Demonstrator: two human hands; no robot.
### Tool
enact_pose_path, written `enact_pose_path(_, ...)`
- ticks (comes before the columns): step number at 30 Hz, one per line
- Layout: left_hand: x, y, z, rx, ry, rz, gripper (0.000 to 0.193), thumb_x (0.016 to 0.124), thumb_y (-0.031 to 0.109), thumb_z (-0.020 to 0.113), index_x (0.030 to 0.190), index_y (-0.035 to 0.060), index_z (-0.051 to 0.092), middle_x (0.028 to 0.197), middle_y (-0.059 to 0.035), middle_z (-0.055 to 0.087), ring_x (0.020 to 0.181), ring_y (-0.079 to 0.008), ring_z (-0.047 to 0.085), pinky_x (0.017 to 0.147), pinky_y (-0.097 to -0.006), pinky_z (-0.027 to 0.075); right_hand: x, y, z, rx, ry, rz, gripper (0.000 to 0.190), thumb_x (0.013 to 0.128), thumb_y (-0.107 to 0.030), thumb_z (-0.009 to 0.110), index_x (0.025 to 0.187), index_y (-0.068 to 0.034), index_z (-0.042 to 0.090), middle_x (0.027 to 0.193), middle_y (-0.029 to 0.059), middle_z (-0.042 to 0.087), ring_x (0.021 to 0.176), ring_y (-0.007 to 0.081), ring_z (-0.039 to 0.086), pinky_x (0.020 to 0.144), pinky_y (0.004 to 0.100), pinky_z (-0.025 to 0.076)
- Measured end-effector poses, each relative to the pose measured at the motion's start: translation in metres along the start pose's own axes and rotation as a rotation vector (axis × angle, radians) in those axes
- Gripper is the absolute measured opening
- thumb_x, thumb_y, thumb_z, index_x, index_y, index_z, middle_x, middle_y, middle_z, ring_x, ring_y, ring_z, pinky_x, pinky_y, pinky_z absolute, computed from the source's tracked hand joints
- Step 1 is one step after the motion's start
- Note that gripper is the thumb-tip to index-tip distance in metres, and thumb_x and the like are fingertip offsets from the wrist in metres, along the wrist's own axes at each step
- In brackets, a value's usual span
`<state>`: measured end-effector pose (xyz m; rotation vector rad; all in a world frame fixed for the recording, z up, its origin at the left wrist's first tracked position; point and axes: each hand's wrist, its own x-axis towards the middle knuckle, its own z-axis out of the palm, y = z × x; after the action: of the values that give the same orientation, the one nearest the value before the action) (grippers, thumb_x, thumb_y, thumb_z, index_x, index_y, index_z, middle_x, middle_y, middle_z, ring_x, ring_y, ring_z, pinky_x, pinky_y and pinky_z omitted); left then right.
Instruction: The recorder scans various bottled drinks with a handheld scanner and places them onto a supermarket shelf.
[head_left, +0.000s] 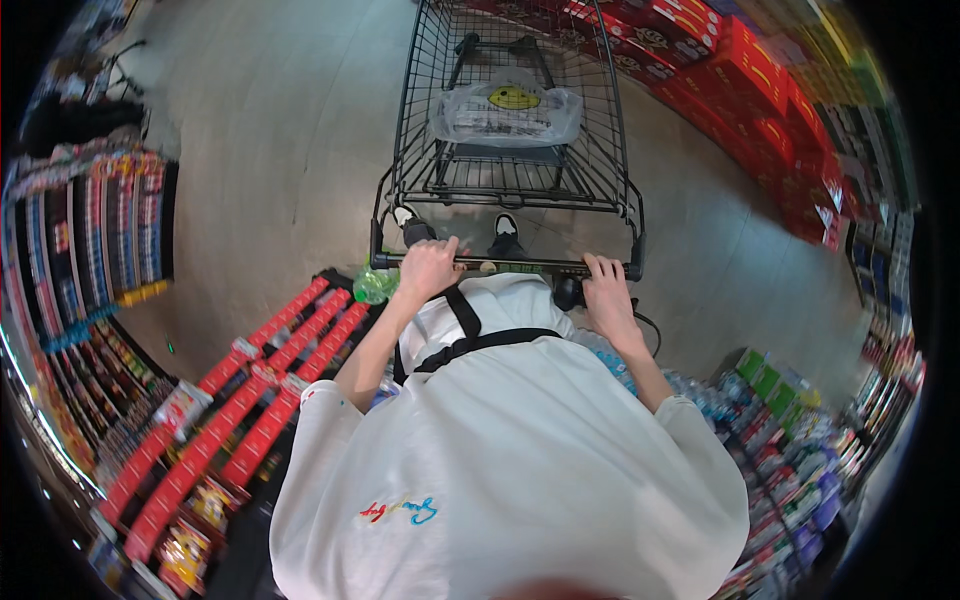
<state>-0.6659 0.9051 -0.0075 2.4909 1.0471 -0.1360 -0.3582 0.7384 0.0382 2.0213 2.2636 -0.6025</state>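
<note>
A black wire shopping cart (510, 196) stands in front of me. My left hand (431, 268) grips the left part of its handlebar (517, 266), which bears writing. Near the bar's right end, my right hand (606, 289) is curled over it. Inside the basket lies a clear plastic bag (506, 112) with a yellow print; I cannot tell what it holds. My shoes (506, 223) show beneath the cart's near edge. A black strap (487, 343) crosses my white shirt.
Stacked red cartons (742, 97) line the right side. Shelves of packaged goods (94, 232) stand at left, with a red-edged snack rack (240, 382) close by. Green plastic bottles (373, 285) sit beside my left wrist. Bottled drinks (705, 394) are behind on the right. Grey floor (277, 127) stretches ahead.
</note>
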Motion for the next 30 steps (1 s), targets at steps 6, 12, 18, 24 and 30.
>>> enact_pose_path(6,0.022,-0.064,-0.004,-0.033,-0.003,0.246,0.027,0.083,0.028,0.072,0.087,0.0074,0.055,0.073,-0.0093,0.069,0.071,-0.0250,0.069,0.069,-0.0357,0.053,0.030,-0.061,-0.005,0.021,-0.096,0.236,0.022,0.065,-0.008,0.067,0.082,0.005,0.071,0.134,0.0198,0.050,0.127,0.0350,0.044,0.113,0.0498,0.030)
enact_pose_path(12,0.045,-0.141,-0.033,-0.035,-0.085,0.441,0.024,0.088,0.029,0.067,0.087,0.0074,0.056,0.071,-0.0099,0.069,0.067,-0.0255,0.069,0.066,-0.0358,0.052,0.069,-0.143,0.006,0.055,-0.139,0.414,0.028,0.064,-0.012,0.070,0.087,0.003,0.071,0.135,0.0195,0.049,0.130,0.0348,0.041,0.112,0.0469,0.031)
enact_pose_path(18,0.082,-0.215,-0.060,0.009,-0.162,0.596,0.029,0.090,0.033,0.064,0.087,0.0064,0.055,0.069,-0.0110,0.069,0.066,-0.0268,0.070,0.067,-0.0365,0.054,0.121,-0.218,0.021,0.104,-0.152,0.572,0.025,0.066,-0.013,0.071,0.086,0.002,0.071,0.135,0.0199,0.048,0.130,0.0362,0.042,0.111,0.0483,0.032)
enact_pose_path(24,0.137,-0.254,-0.085,0.016,-0.240,0.704,0.029,0.085,0.031,0.068,0.088,0.0053,0.054,0.069,-0.0131,0.068,0.068,-0.0312,0.070,0.067,-0.0400,0.055,0.173,-0.254,0.030,0.092,-0.085,0.741,0.027,0.066,-0.015,0.073,0.087,0.001,0.071,0.134,0.0188,0.047,0.128,0.0355,0.041,0.112,0.0482,0.031)
enact_pose_path(30,0.213,-0.254,-0.111,0.067,-0.336,0.780,0.033,0.079,0.029,0.072,0.092,0.0045,0.055,0.072,-0.0147,0.068,0.070,-0.0347,0.069,0.067,-0.0443,0.054,0.214,-0.249,0.016,0.160,-0.045,0.839,0.033,0.064,-0.016,0.076,0.092,0.000,0.072,0.135,0.0170,0.046,0.128,0.0339,0.040,0.111,0.0470,0.031)
